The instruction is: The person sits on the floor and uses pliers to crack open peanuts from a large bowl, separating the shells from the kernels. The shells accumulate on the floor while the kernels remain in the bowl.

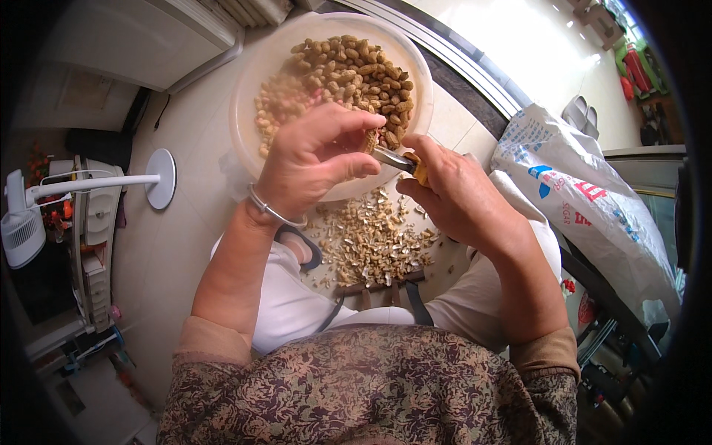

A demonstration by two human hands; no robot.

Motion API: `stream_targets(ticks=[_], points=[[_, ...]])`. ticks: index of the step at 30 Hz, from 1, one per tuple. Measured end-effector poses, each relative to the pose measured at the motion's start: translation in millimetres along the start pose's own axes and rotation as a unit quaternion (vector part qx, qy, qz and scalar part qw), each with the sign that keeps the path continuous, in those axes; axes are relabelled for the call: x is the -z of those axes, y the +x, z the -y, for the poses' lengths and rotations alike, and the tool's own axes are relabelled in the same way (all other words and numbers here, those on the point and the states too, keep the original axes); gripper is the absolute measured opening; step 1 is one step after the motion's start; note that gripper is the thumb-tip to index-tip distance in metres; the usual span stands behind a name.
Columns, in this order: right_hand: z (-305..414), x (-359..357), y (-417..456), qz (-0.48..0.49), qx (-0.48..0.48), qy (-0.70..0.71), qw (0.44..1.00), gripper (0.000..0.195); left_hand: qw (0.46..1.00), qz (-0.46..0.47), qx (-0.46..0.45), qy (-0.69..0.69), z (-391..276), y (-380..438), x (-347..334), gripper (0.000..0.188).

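Note:
Between the thumb and fingers of my left hand (pixel 314 153) is a peanut in its shell (pixel 371 141), partly cracked, with some pink showing. My right hand (pixel 464 192) grips pliers (pixel 420 167) with yellow handles, and their metal jaws reach to the peanut. Both hands are over the near rim of a wide, pale plastic basin (pixel 424 89). Unshelled peanuts (pixel 350 61) fill its far and right side. Pinkish shelled kernels (pixel 303 97) lie toward the left, blurred by a hazy patch. Broken peanut shells (pixel 378 239) are heaped on the floor below my hands, between my feet.
A white woven plastic sack (pixel 578 189) with printing stands at the right. On the left are a white pedestal fan (pixel 94 182) and a drawer cabinet (pixel 100 233). A sliding-door track (pixel 473 72) crosses behind the basin, with grey slippers (pixel 581 117) beyond it.

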State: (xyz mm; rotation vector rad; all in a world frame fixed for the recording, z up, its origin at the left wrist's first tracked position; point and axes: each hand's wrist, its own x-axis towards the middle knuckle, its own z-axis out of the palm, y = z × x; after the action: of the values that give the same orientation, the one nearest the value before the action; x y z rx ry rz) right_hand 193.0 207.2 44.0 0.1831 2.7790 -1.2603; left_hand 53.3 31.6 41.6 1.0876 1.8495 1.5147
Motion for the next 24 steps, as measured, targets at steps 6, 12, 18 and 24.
stream_targets(ticks=[6, 12, 18, 24], points=[[10, 4, 2, 0.038, -0.047, -0.013, 0.998, 0.03, 0.984, 0.005, 0.082, -0.159, -8, -4, 4, 0.034], [18, 4, 1, 0.037, -0.066, 0.177, 0.981, 0.035, 0.906, -0.007, 0.079, -0.417, 9, -1, 13, 0.033], [9, 6, 0, 0.053, -0.053, -0.02, 0.997, 0.032, 0.981, -0.13, 0.14, -0.03, 20, 8, 36, 0.029], [3, 6, 1, 0.147, -0.03, -0.06, 0.987, 0.032, 0.928, -0.138, -0.036, 0.344, 39, 6, 46, 0.027]])
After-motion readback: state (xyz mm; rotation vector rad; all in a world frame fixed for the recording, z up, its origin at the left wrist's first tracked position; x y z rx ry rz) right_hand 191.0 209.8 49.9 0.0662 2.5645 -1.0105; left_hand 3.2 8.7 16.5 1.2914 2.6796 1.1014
